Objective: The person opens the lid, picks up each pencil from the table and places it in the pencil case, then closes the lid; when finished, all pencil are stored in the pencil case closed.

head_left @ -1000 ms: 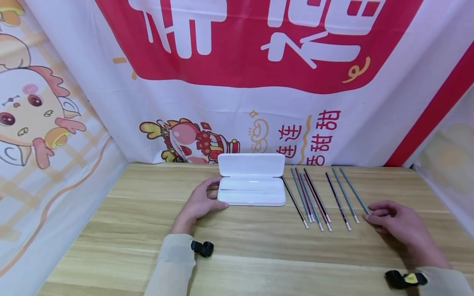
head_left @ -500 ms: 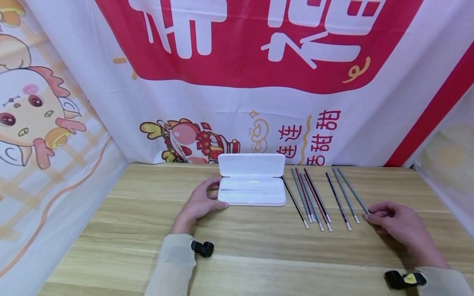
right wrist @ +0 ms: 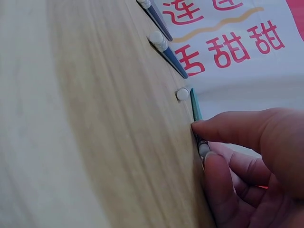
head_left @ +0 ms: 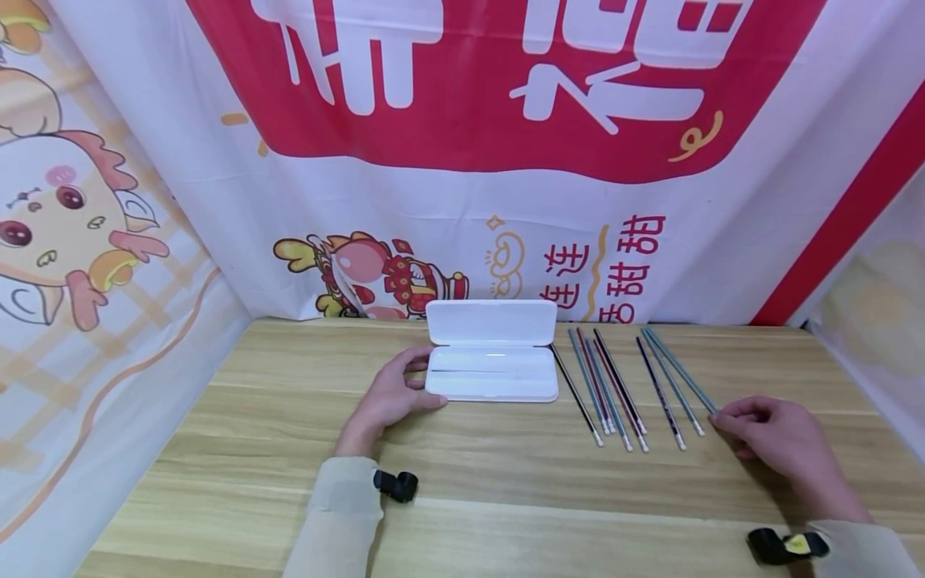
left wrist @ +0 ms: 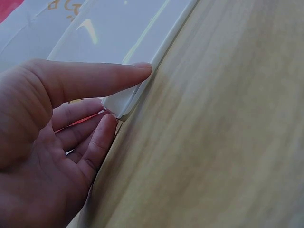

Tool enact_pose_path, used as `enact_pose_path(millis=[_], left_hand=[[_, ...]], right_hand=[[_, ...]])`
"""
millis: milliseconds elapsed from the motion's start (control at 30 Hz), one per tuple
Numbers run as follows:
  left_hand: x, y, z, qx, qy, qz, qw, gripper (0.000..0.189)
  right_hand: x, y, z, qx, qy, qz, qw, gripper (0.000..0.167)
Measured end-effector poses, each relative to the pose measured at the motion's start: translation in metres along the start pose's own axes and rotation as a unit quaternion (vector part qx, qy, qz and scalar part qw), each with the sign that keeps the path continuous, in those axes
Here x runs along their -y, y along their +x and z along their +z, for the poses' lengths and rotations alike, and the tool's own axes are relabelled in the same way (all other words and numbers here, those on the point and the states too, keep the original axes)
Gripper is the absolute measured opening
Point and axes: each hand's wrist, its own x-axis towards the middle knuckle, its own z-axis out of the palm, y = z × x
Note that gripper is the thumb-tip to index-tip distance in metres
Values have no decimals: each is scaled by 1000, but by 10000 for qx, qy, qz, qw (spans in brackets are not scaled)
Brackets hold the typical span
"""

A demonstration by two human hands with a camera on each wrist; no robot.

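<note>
An opened white pencil case [head_left: 491, 398] lies near the back of the table, its lid [head_left: 491, 323] raised. My left hand [head_left: 393, 393] holds its left end, with the thumb [left wrist: 137, 71] on the front rim and the other fingers round the corner. On the right, my right hand [head_left: 776, 433] pinches a blue-green pencil [head_left: 682, 373] by its eraser end, between thumb and finger. That pencil's far end meets another blue-green pencil [head_left: 677, 391], so the two form a narrow V. Left of them lies a dark patterned pencil [head_left: 660, 393].
Several red, blue and dark pencils [head_left: 618, 381] lie side by side right of the case. One dark pencil [head_left: 576, 395] sits closest to the case's right edge. A printed cloth [head_left: 462, 193] hangs behind the wooden table [head_left: 506, 490].
The far end of the held pencil has swung left, up to the neighbouring pencil's tip. My right hand has shifted very slightly; my left hand and the case stay where they were.
</note>
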Motion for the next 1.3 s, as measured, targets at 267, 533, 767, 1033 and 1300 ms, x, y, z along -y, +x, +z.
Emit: enact_pose_path(millis=[267, 533, 767, 1033, 1300], left_hand=[[1, 2, 0, 16, -52, -18, 10000, 84], [2, 2, 1, 36, -39, 4, 10000, 84], [3, 1, 1, 25, -74, 16, 10000, 83], [1, 0, 0, 11, -53, 36, 10000, 84], [1, 0, 0, 5, -2, 14, 10000, 83]], right_hand=[[0, -3, 0, -138, -71, -176, 9997, 44], [0, -4, 2, -131, 36, -11, 9999, 43], [-7, -3, 3, -186, 422, -97, 9989, 44], [-13, -3, 2, -135, 1136, -386, 9927, 44], [-6, -3, 1, 34, 1295, -132, 9915, 53]])
